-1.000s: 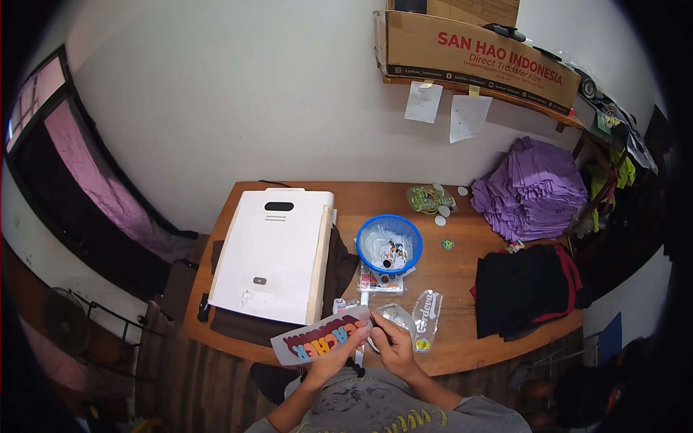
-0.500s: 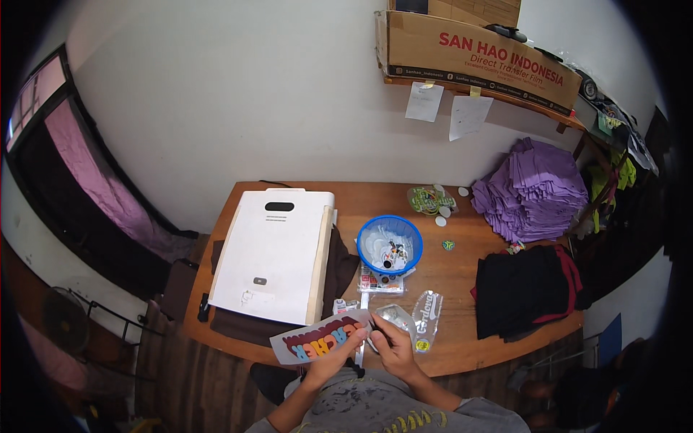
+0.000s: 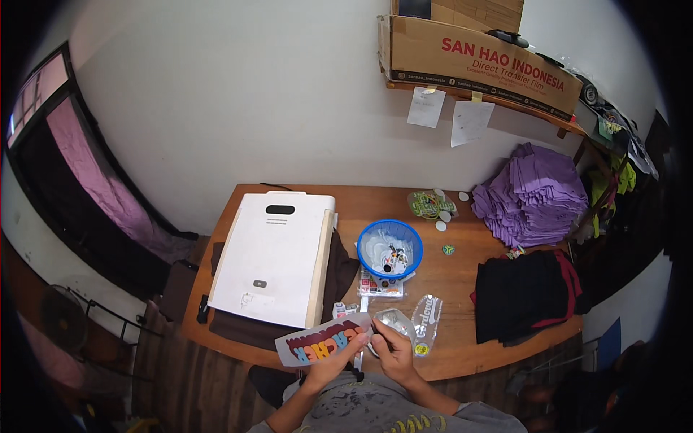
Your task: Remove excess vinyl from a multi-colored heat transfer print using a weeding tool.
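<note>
My left hand [image 3: 333, 366] pinches a translucent transfer film sheet [image 3: 310, 345] printed with colourful, dark-outlined letters. The sheet is tilted in front of my body, above the table's near edge. My right hand [image 3: 395, 355] is closed at the sheet's right end, its fingers round a small dark tool [image 3: 373, 327] mostly hidden by them; I cannot tell its kind. Just beyond the hands lie a crumpled clear film piece [image 3: 398, 322] and a clear film strip [image 3: 427, 325] with white lettering and a yellow round print.
A white heat press [image 3: 274, 252] covers the table's left side. Behind my hands stands a blue basket [image 3: 359, 254] of film scraps. Purple cloth [image 3: 533, 193] is stacked at the back right, black and red garments [image 3: 516, 297] nearer. A wall shelf holds a cardboard box [image 3: 476, 61].
The view has tipped up slightly, so the table sits a little lower. The sheet has shifted a little to the right between my hands; both keep their hold.
</note>
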A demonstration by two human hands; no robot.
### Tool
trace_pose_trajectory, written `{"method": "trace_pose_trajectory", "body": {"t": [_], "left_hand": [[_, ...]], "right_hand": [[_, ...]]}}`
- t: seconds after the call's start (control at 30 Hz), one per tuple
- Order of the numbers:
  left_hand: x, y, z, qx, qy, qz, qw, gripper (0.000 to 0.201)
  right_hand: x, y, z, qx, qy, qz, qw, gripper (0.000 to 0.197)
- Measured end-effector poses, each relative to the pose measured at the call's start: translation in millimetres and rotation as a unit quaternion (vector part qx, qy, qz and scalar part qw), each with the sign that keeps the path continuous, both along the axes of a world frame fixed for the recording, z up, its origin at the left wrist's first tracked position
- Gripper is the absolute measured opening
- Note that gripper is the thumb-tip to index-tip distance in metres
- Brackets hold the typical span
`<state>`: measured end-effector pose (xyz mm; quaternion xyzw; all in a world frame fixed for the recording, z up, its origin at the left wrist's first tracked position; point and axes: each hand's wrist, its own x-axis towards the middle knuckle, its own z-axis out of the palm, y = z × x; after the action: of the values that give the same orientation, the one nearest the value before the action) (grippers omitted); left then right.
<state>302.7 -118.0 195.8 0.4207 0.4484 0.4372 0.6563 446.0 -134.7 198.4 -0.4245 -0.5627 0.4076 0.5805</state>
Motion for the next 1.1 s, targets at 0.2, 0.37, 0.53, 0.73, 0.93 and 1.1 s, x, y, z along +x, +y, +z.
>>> {"method": "trace_pose_trajectory", "body": {"t": [0.2,0.37,0.53,0.73,0.93,1.1], "left_hand": [[-0.6,-1.5,3.0,-0.015,0.027,0.003,1.0,0.016],[-1.4,-0.7,-0.7,-0.022,0.015,-0.001,1.0,0.017],[0.9,-1.5,9.6,-0.018,0.014,0.001,1.0,0.018],[5.4,-2.5,23.8,-0.007,0.013,-0.01,1.0,0.015],[2.8,-4.1,15.1,0.001,0.014,-0.007,1.0,0.015],[2.1,-4.5,8.8,0.018,0.018,-0.001,1.0,0.019]], "right_hand": [[-1.2,-0.8,1.5,-0.007,0.014,-0.003,1.0,0.033],[-1.2,-0.2,2.6,-0.008,0.011,-0.002,1.0,0.032],[-1.3,0.8,2.4,-0.01,0.031,0.002,0.999,0.033],[-0.2,0.3,-0.2,-0.015,0.017,-0.009,1.0,0.032],[2.1,1.7,-1.8,-0.009,0.027,0.004,1.0,0.033],[2.4,-1.4,-6.5,-0.023,0.031,0.011,0.999,0.034]]}}
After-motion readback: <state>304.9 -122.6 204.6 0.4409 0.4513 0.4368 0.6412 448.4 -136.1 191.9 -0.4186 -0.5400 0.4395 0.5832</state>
